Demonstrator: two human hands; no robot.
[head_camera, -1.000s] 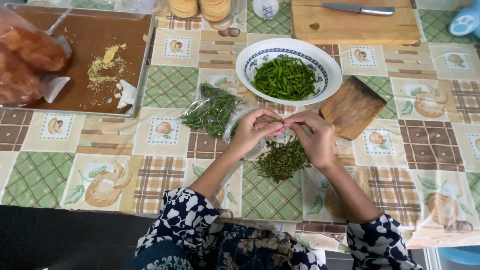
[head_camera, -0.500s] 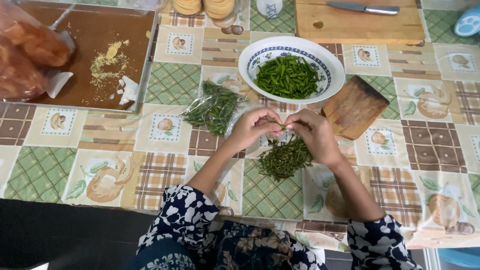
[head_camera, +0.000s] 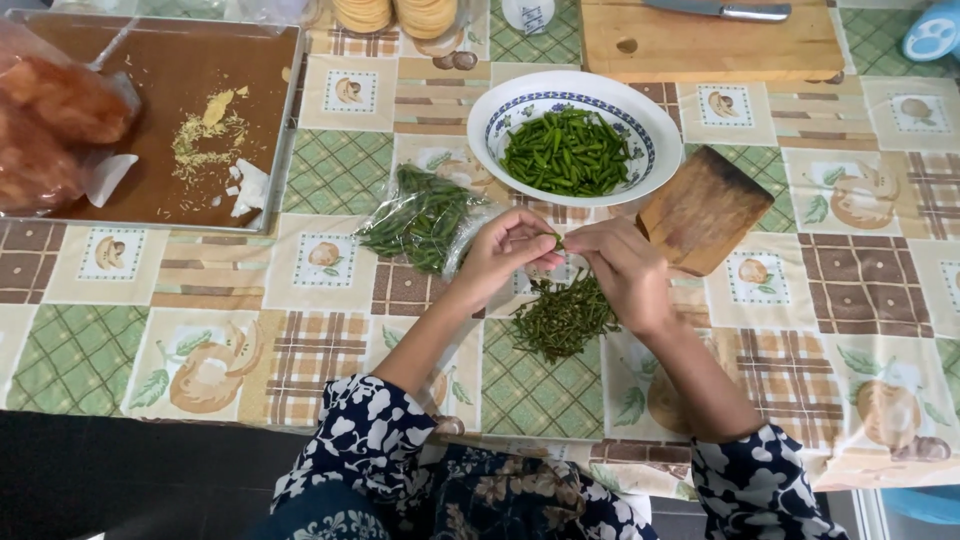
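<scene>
Checked oilcloth with fruit prints covers the table (head_camera: 330, 170), and both hands meet just above it near the middle. The left hand (head_camera: 505, 255) and the right hand (head_camera: 625, 270) pinch the two ends of one thin green stalk (head_camera: 556, 241) between fingertips, so each grip is narrow and closed on that piece, held in the air over a loose heap of dark trimmings (head_camera: 563, 315). A likely slip, as I judge it, is the short piece springing from the fingertips when it snaps and landing in the trimmings rather than with the clean pieces; the two greens look alike and would be tedious to sort. The white bowl with a blue rim (head_camera: 645, 115) holding cut green pieces sits just beyond the hands, and a reach to it passes close to the small wooden board (head_camera: 705, 208) that touches the bowl's right side. A clear bag of untrimmed stalks (head_camera: 420, 215) lies just left of the hands, its loose plastic near the left wrist, where it could be dragged. Farther off are a brown tray (head_camera: 160, 130) with crumbs and a bag of orange food (head_camera: 55, 120), a large cutting board (head_camera: 710, 45) and a knife (head_camera: 720, 10).
</scene>
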